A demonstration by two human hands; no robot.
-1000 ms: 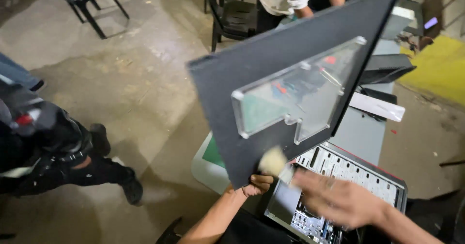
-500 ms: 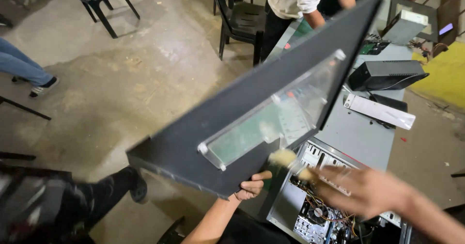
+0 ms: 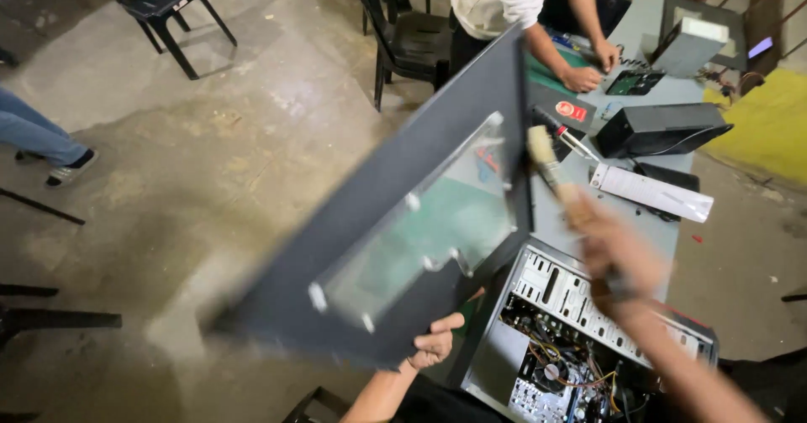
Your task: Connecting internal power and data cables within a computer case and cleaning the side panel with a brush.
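The left hand [image 3: 435, 347] grips the big dark metal side panel with a clear window [image 3: 395, 230]. The right hand [image 3: 618, 251] squeezes a pale paintbrush [image 3: 546, 162]; hold the panel steady while brushing.

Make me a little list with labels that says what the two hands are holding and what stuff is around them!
left hand: grips the lower edge of the dark computer side panel, which is tilted and has a clear window
right hand: holds a paintbrush, bristles by the panel's upper edge
below: open computer case with wires
table: black boxes, white strip
other person: hands on the table
floor: black chairs
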